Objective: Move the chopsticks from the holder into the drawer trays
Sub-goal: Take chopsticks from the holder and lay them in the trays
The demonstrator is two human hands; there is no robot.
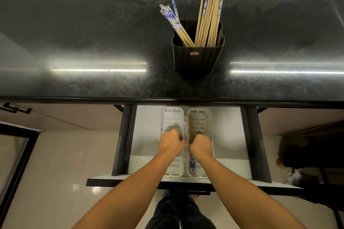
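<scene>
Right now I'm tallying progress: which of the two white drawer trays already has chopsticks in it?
The right tray, under the right hand: chopsticks in tray lie along its left side. The left tray shows only bare slots.

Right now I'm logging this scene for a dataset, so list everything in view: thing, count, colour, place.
Holder: one, black, on the countertop.
Chopsticks in holder: many, bamboo, some blue-and-white tops.
Countertop: one, dark speckled stone.
Drawer: one, open, white inside, below the counter.
Left tray: one, white, no chopsticks visible.
Right tray: one, white.
Chopsticks in right tray: a few; exact count unclear.
Left hand: over left tray, fingers curled.
Right hand: over right tray, closed on the chopsticks.
</scene>
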